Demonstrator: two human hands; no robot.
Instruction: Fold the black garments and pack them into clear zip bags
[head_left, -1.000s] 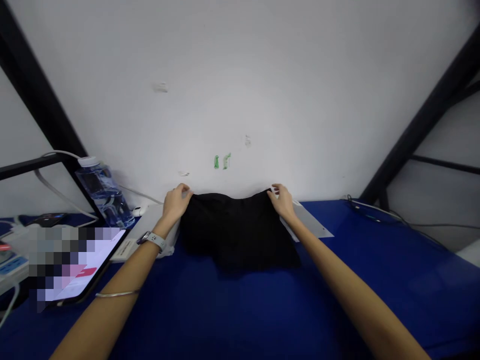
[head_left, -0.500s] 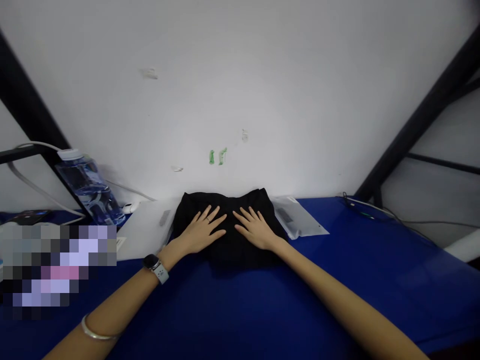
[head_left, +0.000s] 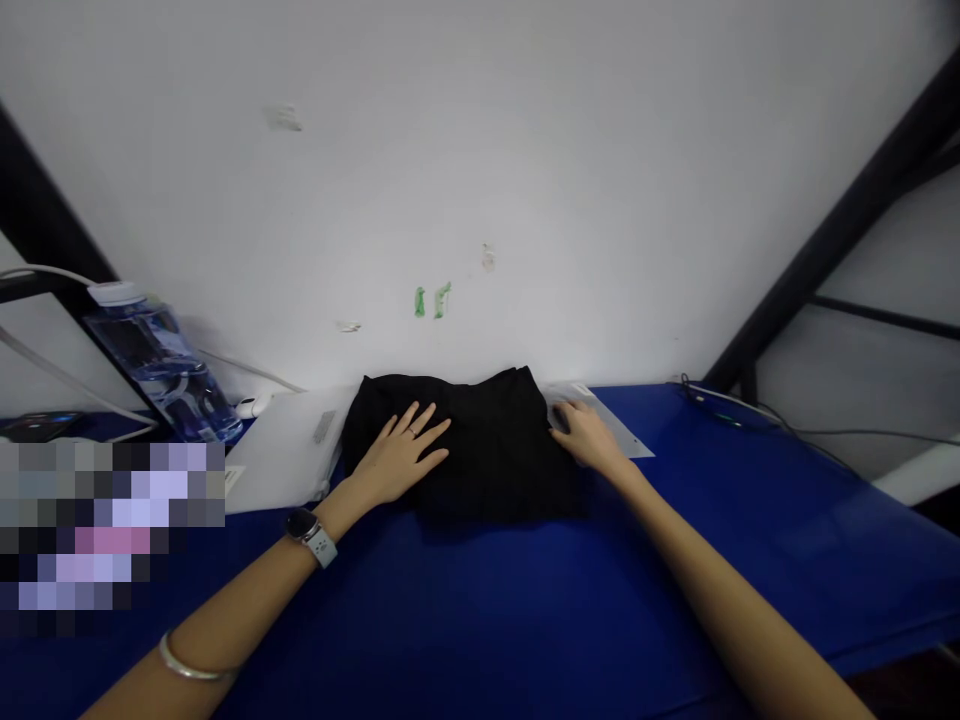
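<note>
- Centrally, a folded black cloth garment (head_left: 487,450) lies on the glossy blue counter (head_left: 697,560).
- Left hand (head_left: 397,455) presses flat, fingers spread, pinning the garment in place.
- Right hand (head_left: 589,440) curls its fingers at the garment's far edge, beside a clear plastic sleeve (head_left: 611,425); whether they pinch cannot be told.

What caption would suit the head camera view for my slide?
Left hand on folded black fabric on a blue tabletop, right hand at its edge.

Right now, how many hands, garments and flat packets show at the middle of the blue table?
Hands: 2 (left hand, right hand)
Black folded garment: 1
Flat packets: 2
Total: 5
</note>
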